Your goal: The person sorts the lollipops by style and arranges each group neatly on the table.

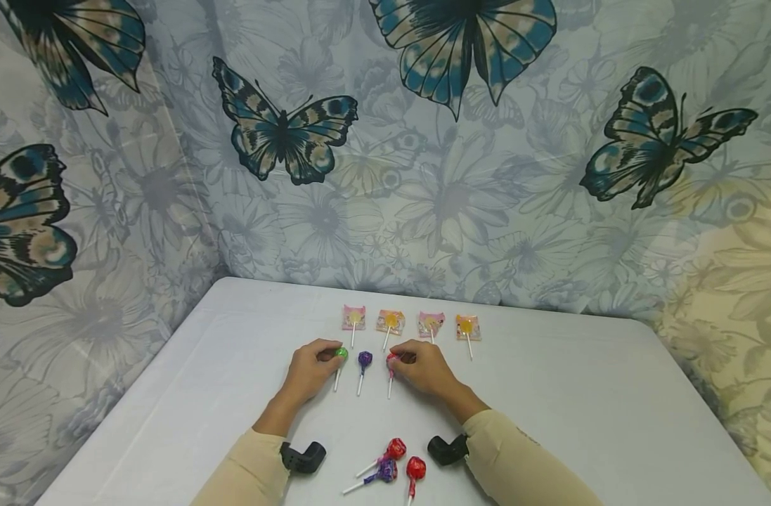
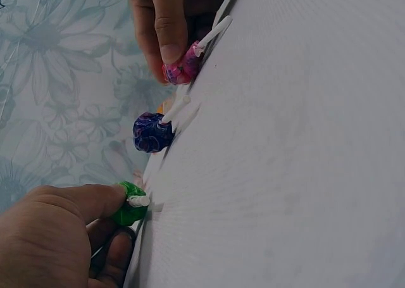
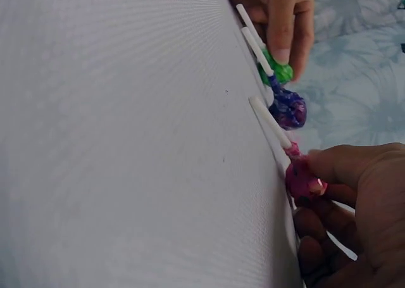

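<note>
Pinches the green-wrapped lollipop [image 2: 133, 216] by its head in the left hand [image 1: 309, 370] and the pink-wrapped lollipop [image 3: 302, 178] likewise in the right hand [image 1: 426, 367], flanking the purple-wrapped lollipop [image 1: 365, 359] on the white table [image 1: 549, 393], with sticks [image 1: 360, 385] toward the body.

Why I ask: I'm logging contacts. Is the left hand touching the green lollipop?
Touching. The left wrist view shows the left hand pinching the green lollipop, skin against wrapper with no gap.

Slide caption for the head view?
Left hand pinches a green lollipop, right hand a pink lollipop; a purple lollipop lies between.
</note>
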The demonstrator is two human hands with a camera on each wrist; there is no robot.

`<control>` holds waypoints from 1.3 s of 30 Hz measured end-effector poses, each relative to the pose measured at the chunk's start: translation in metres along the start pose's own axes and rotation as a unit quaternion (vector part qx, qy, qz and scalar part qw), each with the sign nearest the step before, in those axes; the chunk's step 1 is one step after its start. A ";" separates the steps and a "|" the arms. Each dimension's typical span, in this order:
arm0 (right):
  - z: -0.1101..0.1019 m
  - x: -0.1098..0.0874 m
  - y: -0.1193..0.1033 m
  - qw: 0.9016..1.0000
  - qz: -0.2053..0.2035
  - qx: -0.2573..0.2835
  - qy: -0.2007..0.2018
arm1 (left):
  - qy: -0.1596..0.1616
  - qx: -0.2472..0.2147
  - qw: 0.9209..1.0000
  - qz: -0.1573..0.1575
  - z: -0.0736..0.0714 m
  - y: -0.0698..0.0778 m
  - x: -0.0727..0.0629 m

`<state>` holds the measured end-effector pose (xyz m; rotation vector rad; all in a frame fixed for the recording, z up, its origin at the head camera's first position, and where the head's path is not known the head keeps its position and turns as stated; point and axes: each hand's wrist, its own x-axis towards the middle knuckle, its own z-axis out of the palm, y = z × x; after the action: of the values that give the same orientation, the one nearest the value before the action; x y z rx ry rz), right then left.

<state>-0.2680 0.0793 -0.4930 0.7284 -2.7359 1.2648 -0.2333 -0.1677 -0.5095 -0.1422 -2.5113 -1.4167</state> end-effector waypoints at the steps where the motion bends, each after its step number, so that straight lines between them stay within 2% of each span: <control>1: 0.000 0.000 0.000 1.000 0.001 -0.001 -0.003 | 0.000 0.001 1.000 -0.001 0.000 0.000 0.000; 10: -0.002 -0.002 -0.003 1.000 0.013 0.001 -0.014 | 0.000 0.001 1.000 0.003 0.000 0.000 0.000; 20: -0.003 -0.002 -0.006 1.000 0.006 0.001 -0.018 | 0.002 -0.002 1.000 0.001 -0.001 0.001 0.000; 39: -0.003 -0.002 -0.005 1.000 0.008 -0.001 -0.011 | 0.002 0.004 1.000 -0.005 -0.001 0.002 0.000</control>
<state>-0.2642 0.0797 -0.4880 0.7276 -2.7649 1.2659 -0.2326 -0.1673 -0.5075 -0.1250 -2.5168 -1.4104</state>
